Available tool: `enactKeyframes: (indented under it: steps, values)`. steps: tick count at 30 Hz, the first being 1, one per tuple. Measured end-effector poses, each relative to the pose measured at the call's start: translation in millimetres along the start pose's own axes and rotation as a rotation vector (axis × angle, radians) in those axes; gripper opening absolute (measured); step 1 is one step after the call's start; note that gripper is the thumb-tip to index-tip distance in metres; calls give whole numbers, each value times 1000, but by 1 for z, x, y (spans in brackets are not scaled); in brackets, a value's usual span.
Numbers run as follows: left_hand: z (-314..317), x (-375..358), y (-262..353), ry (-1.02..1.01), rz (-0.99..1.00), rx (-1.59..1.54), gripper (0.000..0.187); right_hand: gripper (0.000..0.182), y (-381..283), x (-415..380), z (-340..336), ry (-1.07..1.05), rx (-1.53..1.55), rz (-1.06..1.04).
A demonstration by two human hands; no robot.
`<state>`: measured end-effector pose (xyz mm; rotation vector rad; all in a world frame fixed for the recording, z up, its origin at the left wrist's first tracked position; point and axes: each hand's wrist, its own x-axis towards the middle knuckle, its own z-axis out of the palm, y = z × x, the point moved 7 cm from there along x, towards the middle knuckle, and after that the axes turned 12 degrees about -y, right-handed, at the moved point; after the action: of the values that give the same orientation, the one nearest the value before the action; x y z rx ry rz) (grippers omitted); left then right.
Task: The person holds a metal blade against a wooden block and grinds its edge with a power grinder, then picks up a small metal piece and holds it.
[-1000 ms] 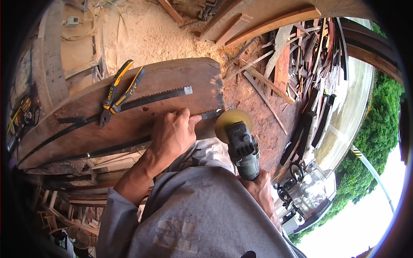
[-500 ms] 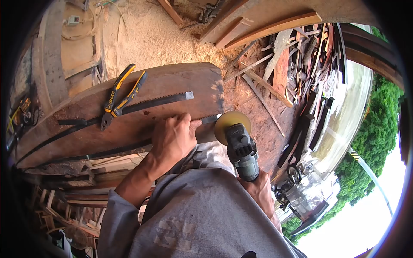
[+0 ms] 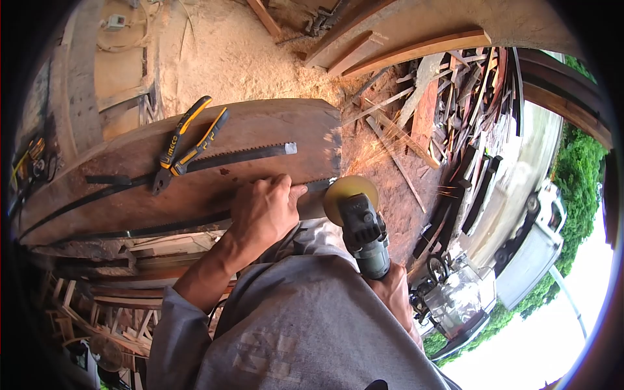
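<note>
My left hand (image 3: 270, 208) is closed on a toothed saw blade (image 3: 318, 184), holding it down on a thick wooden plank (image 3: 260, 120) near its right end. Wrapped round the body of an angle grinder (image 3: 366, 237) is my right hand (image 3: 391, 292). The grinder's yellowish disc (image 3: 351, 193) meets the tip of the blade, and sparks (image 3: 374, 151) fly off beyond it. Another stretch of toothed blade (image 3: 244, 155) curves along the plank, ending in a pale tip. Pliers (image 3: 171, 159) with yellow and black handles lie spread across it.
A short dark strip (image 3: 107, 179) lies at the plank's left. Beyond the plank, sawdust (image 3: 227, 58) covers the ground. Wood offcuts (image 3: 448, 110) are heaped at the right. A parked motorcycle (image 3: 439, 270) and a truck (image 3: 530, 253) stand farther right, by the road.
Orange sparks now spray from the disc toward the offcuts. A truck has come into view on the road. Both hands keep nearly the same place, and the view has shifted slightly.
</note>
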<state>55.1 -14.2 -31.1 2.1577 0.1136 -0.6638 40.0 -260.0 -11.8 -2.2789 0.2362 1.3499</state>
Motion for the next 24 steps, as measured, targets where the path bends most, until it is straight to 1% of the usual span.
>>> enactKeyframes:
  steps: [14,17,24]
  values:
    - [1,0,-1,33,19,-9,28,26,-2,4,-1,-3,-3,-10]
    - [2,1,1,1,10,-18,28,26,-4,2,-2,-3,-3,-10]
    - [2,1,-1,8,2,-8,28,27,-6,6,-4,-3,-7,-13]
